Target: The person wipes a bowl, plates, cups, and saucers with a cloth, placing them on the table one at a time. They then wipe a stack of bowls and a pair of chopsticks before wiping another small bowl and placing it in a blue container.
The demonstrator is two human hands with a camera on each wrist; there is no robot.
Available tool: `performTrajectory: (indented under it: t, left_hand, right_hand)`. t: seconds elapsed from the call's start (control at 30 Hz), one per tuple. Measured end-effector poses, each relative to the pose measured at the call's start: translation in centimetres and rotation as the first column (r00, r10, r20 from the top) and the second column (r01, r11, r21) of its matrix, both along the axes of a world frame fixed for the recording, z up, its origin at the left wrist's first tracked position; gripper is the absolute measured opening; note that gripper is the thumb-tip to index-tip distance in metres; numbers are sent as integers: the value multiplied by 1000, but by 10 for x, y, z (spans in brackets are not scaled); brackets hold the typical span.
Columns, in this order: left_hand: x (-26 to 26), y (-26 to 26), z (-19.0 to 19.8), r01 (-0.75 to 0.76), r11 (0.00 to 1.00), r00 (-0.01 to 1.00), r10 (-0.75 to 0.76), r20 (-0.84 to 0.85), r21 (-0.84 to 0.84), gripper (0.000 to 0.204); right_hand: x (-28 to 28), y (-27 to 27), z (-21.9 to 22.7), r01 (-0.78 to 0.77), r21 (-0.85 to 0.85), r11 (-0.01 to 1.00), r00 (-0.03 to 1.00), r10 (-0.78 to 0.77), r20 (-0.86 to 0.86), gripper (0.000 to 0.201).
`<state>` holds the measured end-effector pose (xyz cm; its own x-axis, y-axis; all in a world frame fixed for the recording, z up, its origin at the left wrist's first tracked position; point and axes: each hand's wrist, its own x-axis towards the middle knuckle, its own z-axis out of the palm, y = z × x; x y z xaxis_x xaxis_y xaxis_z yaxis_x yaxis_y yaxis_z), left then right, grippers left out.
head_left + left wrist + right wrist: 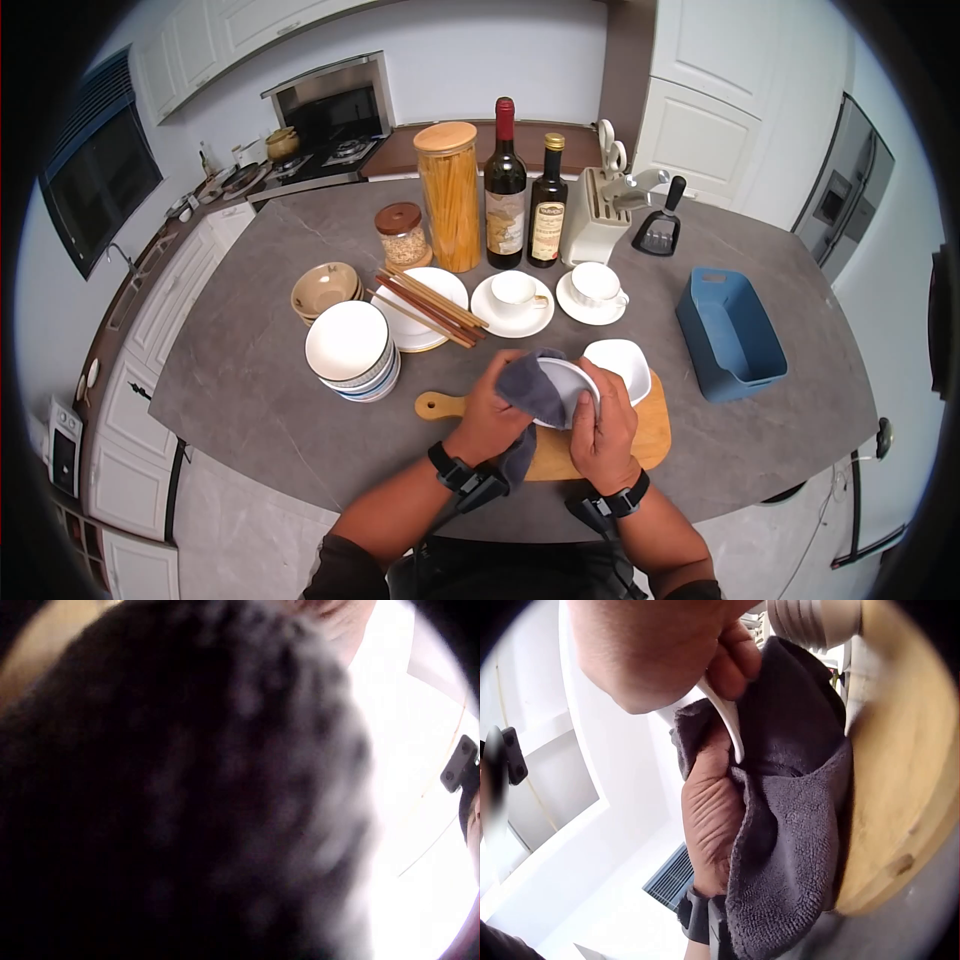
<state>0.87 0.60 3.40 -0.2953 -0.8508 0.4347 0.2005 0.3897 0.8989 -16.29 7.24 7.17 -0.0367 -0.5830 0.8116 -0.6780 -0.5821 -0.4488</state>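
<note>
Over the wooden cutting board (650, 440), my two hands hold a white bowl (574, 382) tilted on its side. My left hand (482, 425) grips a dark grey cloth (530, 388) folded over the bowl's left rim, and the cloth's loose end hangs below. My right hand (606, 432) pinches the bowl's right side, thumb on the near face. In the right wrist view the bowl's white edge (733, 727) runs between the cloth and my right-hand fingers. Blurred dark cloth (187, 787) fills most of the left wrist view. Another white bowl (622, 366) stands on the board behind.
Stacked bowls (350, 345) and a plate (450, 285) bearing chopsticks (430, 305) stand left. Two cups on saucers (515, 325) sit beyond the board. Behind are a pasta jar (450, 200), bottles (505, 210) and a knife block (592, 225). A blue basket (730, 340) stands right.
</note>
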Motion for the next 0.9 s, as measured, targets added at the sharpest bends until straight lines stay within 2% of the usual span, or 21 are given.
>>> performTrajectory:
  t: [0.03, 0.17, 0.27, 0.33, 0.4, 0.47, 0.57, 0.63, 0.67, 0.73, 0.9]
  left_hand:
    - [0, 0, 0, 53, 999, 998, -53, -39, 12, 45]
    - [3, -2, -3, 114, 993, 991, -112, -67, 19, 50]
    - [4, -3, -1, 76, 997, 997, -76, -10, -12, 41]
    - [2, -3, -1, -1, 997, 1000, 2, 12, -79, 29]
    - [4, -4, -3, -28, 993, 999, 31, 30, -117, 24]
    - [5, -6, -5, -54, 986, 997, 62, 48, -158, 20]
    - [4, -7, -8, 22, 996, 1000, -21, 9, -86, 23]
    - [3, -6, -7, 142, 990, 990, -142, -10, 11, 26]
    - [2, -4, -7, 146, 989, 989, -146, -10, 10, 26]
    - [0, 1, -8, 211, 972, 975, -202, -89, 101, 28]
    - [0, 3, -7, 110, 994, 994, -110, 26, 9, 26]
  right_hand:
    - [1, 0, 0, -2, 0, 1000, 1000, 2, -2, 44]
    - [4, 0, 1, -12, -2, 1000, 1000, 12, -12, 41]
    - [4, -2, 1, -53, 5, 999, 999, 53, 3, 41]
    - [4, 0, 1, -72, 11, 997, 997, 72, 17, 42]
    - [4, 3, 1, -124, 75, 989, 992, 122, 28, 42]
    - [6, 3, -2, -113, 68, 991, 994, 112, 18, 43]
    - [7, 4, -1, -92, 55, 994, 996, 91, 11, 43]
    - [5, 5, -1, -81, 48, 996, 997, 81, 14, 43]
    - [4, 4, -1, -67, 15, 998, 998, 66, 6, 43]
    - [3, 4, -2, -52, -18, 998, 999, 52, -1, 44]
    - [2, 2, -2, -22, -67, 998, 1000, 22, -15, 45]
